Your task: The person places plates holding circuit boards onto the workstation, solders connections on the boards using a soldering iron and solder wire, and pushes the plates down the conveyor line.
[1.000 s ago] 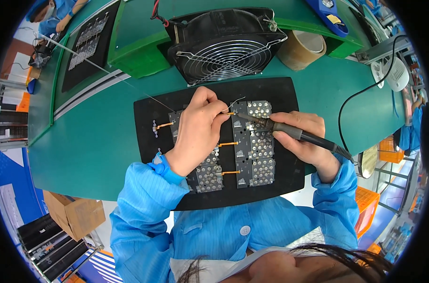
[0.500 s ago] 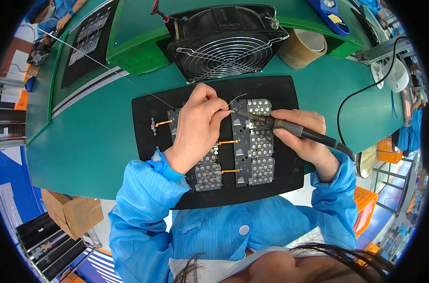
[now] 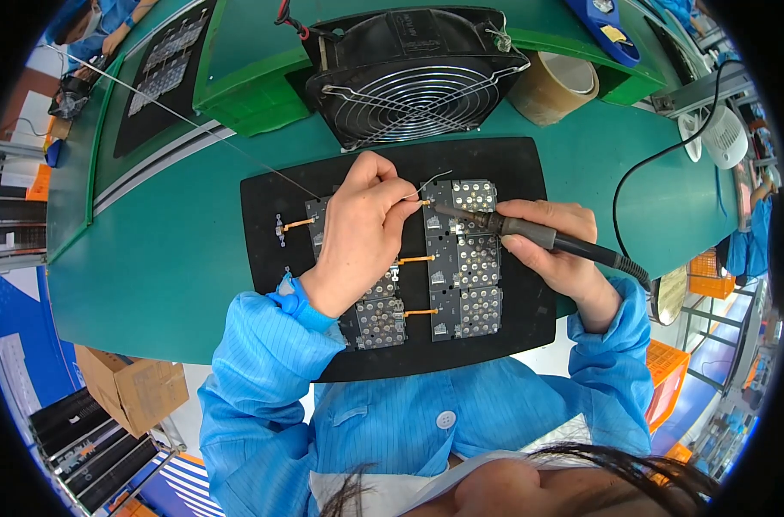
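Observation:
My left hand (image 3: 364,228) is closed in a pinch on a thin solder wire (image 3: 433,175), whose free end curves up past the fingertips. Just below that pinch, the end of an orange flex cable (image 3: 425,203) meets the edge of a dark circuit board panel (image 3: 441,267); whether the fingers also touch it I cannot tell. From the right, my right hand (image 3: 557,246) grips a soldering iron (image 3: 530,233). Its tip points left over the board's upper part, a little right of the cable end. Another board panel (image 3: 382,323) lies partly hidden under my left hand.
Both panels rest on a black mat (image 3: 521,319) on the green bench. Behind it stand a black fan (image 3: 413,95) and a tape roll (image 3: 554,86). The iron's cord (image 3: 620,194) loops at right. A cardboard box (image 3: 138,388) sits at lower left; a co-worker's hand (image 3: 115,41) shows at upper left.
The soldering iron and my right hand have shifted very slightly right, so the tip is a little farther from the cable end. My left hand stays in place.

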### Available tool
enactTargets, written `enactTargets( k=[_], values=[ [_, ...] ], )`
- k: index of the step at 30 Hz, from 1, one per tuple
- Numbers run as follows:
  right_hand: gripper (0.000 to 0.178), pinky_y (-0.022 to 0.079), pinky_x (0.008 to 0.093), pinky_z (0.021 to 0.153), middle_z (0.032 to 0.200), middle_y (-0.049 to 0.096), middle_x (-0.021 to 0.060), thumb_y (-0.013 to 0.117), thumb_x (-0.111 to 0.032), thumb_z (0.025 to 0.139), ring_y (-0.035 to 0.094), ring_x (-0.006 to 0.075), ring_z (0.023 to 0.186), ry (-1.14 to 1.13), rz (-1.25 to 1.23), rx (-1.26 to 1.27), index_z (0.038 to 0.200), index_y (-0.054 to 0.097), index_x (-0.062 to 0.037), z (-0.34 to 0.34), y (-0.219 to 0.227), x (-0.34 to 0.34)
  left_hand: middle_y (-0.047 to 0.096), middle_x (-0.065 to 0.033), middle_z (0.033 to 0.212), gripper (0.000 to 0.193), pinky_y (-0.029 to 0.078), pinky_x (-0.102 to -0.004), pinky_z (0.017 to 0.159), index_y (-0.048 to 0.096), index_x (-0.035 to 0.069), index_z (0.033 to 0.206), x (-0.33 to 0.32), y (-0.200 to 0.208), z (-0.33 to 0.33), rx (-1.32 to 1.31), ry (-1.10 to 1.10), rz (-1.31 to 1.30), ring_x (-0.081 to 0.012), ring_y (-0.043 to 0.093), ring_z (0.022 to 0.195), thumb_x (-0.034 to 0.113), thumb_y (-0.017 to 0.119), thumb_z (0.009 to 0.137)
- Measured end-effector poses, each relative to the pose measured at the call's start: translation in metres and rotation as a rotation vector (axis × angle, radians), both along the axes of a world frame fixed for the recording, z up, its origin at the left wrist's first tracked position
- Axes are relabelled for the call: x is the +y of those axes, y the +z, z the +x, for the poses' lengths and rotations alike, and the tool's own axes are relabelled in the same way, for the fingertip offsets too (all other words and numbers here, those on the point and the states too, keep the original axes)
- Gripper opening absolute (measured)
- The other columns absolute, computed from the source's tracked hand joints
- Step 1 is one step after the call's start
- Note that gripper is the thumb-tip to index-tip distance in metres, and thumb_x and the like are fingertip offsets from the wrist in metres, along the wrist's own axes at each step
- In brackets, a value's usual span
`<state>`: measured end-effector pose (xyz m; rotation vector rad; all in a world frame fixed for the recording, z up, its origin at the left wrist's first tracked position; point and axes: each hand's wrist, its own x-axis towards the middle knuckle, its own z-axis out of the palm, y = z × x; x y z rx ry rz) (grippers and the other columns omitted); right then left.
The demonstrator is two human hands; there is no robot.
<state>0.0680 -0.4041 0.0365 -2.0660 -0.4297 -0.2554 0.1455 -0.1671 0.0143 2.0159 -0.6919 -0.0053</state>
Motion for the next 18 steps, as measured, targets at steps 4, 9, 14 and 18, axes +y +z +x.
enactTargets(
  k=[4,9,14,18],
  values=[
    [0.031,0.053,0.0304,0.058,0.079,0.069,0.0153,0.077,-0.017,0.080,0.068,0.0239,0.064,-0.007,0.008,0.001,0.103,0.068,0.0023,0.000,0.001,0.000,0.050,-0.0079,0.087,0.012,0.043,-0.0268,0.057,0.067,-0.003,0.087,-0.001,-0.001,0.001,-0.006,0.001,-0.008,-0.0163,0.053,0.068,-0.007,0.071,0.076],
    [0.032,0.051,0.0267,0.060,0.076,0.068,0.0137,0.074,-0.015,0.078,0.067,0.0209,0.064,-0.010,-0.012,0.029,0.102,0.068,0.0057,-0.002,0.005,-0.002,0.051,-0.0079,0.087,0.012,0.044,-0.0268,0.057,0.067,-0.003,0.087,-0.001,0.000,0.001,-0.001,0.001,-0.006,-0.0162,0.053,0.068,-0.007,0.071,0.076],
    [0.028,0.050,0.0264,0.058,0.078,0.069,0.0130,0.073,-0.011,0.077,0.066,0.0199,0.062,-0.112,0.063,-0.050,0.101,0.069,0.0028,-0.010,0.010,-0.016,0.051,-0.0075,0.088,0.012,0.042,-0.0261,0.056,0.067,-0.003,0.087,0.001,-0.001,0.000,-0.016,-0.008,-0.023,-0.0148,0.051,0.066,-0.006,0.071,0.076],
    [0.027,0.051,0.0242,0.064,0.083,0.068,0.0103,0.069,-0.011,0.083,0.066,0.0148,0.071,-0.380,0.282,-0.135,0.105,0.068,0.0033,-0.022,0.014,-0.027,0.049,-0.0064,0.091,0.015,0.038,-0.0243,0.053,0.060,-0.002,0.092,0.006,0.014,-0.001,0.066,-0.018,-0.004,-0.0112,0.047,0.064,-0.007,0.067,0.080]
  ],
)
